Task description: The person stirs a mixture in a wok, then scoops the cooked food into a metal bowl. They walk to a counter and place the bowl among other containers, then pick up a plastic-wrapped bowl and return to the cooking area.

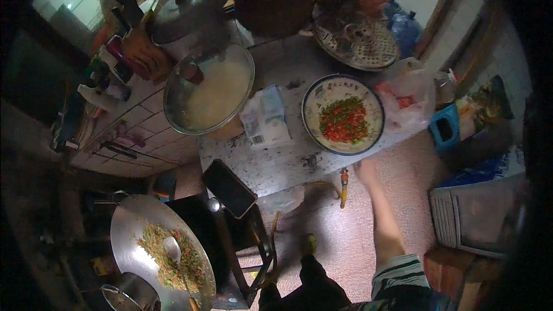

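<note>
My right hand reaches to the front edge of a worn white table, beside a gas valve with a yellow hose; its fingertips are partly hidden at the edge, so its grip cannot be made out. Above it on the table stands a plate of chopped red and green peppers. My left hand is out of view. At the lower left, a large wok holds chopped green and red food, with a metal ladle resting in it.
A glass-lidded pot, a printed packet and a plastic bag are on the table. A phone lies at its near left corner. A steel pot stands by the wok. A knife block is at the upper left.
</note>
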`<state>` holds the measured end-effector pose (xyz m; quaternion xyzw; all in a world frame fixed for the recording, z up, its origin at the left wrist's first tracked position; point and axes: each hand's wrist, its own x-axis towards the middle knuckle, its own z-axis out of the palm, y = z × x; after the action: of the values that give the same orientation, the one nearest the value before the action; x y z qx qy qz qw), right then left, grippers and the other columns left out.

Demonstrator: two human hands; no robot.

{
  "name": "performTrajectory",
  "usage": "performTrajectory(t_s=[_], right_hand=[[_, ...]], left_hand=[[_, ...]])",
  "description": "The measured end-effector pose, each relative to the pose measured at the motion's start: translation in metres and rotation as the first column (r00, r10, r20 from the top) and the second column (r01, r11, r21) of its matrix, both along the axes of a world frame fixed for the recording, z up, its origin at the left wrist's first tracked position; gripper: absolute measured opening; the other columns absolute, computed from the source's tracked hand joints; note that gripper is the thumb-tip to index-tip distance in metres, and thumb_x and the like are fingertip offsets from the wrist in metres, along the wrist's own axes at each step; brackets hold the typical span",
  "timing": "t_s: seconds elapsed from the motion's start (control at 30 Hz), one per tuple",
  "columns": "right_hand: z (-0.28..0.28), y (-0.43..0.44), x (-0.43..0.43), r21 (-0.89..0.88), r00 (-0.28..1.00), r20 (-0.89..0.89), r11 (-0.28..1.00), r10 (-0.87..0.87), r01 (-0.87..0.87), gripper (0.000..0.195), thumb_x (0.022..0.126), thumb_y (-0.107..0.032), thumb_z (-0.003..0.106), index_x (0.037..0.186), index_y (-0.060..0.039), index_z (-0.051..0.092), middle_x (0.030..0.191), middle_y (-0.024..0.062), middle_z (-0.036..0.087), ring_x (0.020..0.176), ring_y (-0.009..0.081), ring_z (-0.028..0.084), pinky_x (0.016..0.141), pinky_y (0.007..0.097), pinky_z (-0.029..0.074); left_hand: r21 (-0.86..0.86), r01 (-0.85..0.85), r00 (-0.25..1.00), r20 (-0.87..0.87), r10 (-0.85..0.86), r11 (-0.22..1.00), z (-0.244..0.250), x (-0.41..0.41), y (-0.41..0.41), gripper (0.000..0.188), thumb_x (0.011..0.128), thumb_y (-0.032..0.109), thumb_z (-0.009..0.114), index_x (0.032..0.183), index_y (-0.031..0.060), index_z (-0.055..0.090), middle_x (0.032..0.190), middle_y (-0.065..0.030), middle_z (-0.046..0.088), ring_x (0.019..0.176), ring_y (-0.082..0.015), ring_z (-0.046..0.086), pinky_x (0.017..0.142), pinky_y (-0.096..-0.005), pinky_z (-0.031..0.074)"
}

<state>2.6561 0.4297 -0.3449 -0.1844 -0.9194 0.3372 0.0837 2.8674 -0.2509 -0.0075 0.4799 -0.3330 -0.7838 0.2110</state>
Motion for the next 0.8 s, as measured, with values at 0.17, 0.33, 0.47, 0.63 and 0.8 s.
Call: performTrajectory(t_s=[0.17, 0.33, 0.47, 0.63, 0.8], right_hand=[[0.074, -0.124, 0.13, 0.064, 0.92, 0.392, 0.997, 0.023, -0.052, 0.026, 0.073, -0.023, 0.063, 0.06, -0.0014, 0.056, 0.058, 0.0175, 0.056, 0.056, 0.0311, 0.057, 0.053, 0.0379, 0.046], [0.17, -0.295, 0.17, -0.472, 0.921, 0.091, 0.831, 0.379, -0.295, 0.02, 0.076, -0.016, 0.062, 0.074, -0.0005, 0.05, 0.061, 0.0074, 0.055, 0.052, 0.0117, 0.054, 0.047, 0.0256, 0.043], [0.188, -0.407, 0.186, -0.652, 0.708, 0.289, 0.674, 0.645, -0.348, 0.028, 0.083, -0.029, 0.051, 0.088, -0.001, 0.052, 0.073, 0.0153, 0.058, 0.068, 0.0248, 0.058, 0.061, 0.0366, 0.044], [0.257, -0.52, 0.192, -0.302, 0.464, 0.421, 0.603, 0.779, -0.738, 0.039, 0.083, -0.037, 0.05, 0.072, -0.0001, 0.055, 0.071, 0.0151, 0.059, 0.064, 0.0295, 0.058, 0.058, 0.0367, 0.046], [0.215, -0.602, 0.18, 0.021, 0.473, 0.527, 0.545, 0.706, -0.838, 0.036, 0.07, -0.033, 0.064, 0.081, 0.0001, 0.057, 0.075, 0.0154, 0.06, 0.072, 0.0319, 0.058, 0.063, 0.0422, 0.045]], left_hand=[[-0.001, -0.068, 0.992, -0.107, 0.068, 0.998, 0.009, 0.049, -0.023, 0.047, 0.068, -0.005, 0.047, 0.114, -0.0124, 0.039, 0.114, -0.0237, 0.047, 0.107, -0.0342, 0.046, 0.096, -0.0413, 0.036], [0.272, -0.083, 0.932, -0.32, 0.171, 0.959, 0.009, 0.063, -0.068, 0.048, 0.066, -0.007, 0.046, 0.113, -0.011, 0.04, 0.112, -0.0236, 0.048, 0.105, -0.0357, 0.047, 0.097, -0.0425, 0.035], [0.23, -0.166, 0.888, -0.388, 0.247, 0.959, 0.008, 0.082, -0.109, 0.058, 0.062, -0.007, 0.042, 0.12, -0.0081, 0.035, 0.117, -0.0262, 0.043, 0.106, -0.0447, 0.044, 0.088, -0.0463, 0.046], [0.114, -0.264, 0.9, -0.326, 0.287, 0.958, -0.031, 0.118, -0.166, 0.057, 0.064, -0.001, 0.041, 0.12, -0.009, 0.032, 0.114, -0.0257, 0.047, 0.098, -0.0414, 0.052, 0.086, -0.046, 0.047], [0.062, -0.271, 0.928, -0.247, 0.278, 0.961, -0.054, 0.128, -0.207, 0.054, 0.067, 0.003, 0.038, 0.118, -0.0124, 0.029, 0.117, -0.0251, 0.044, 0.099, -0.0378, 0.053, 0.086, -0.0441, 0.047]])
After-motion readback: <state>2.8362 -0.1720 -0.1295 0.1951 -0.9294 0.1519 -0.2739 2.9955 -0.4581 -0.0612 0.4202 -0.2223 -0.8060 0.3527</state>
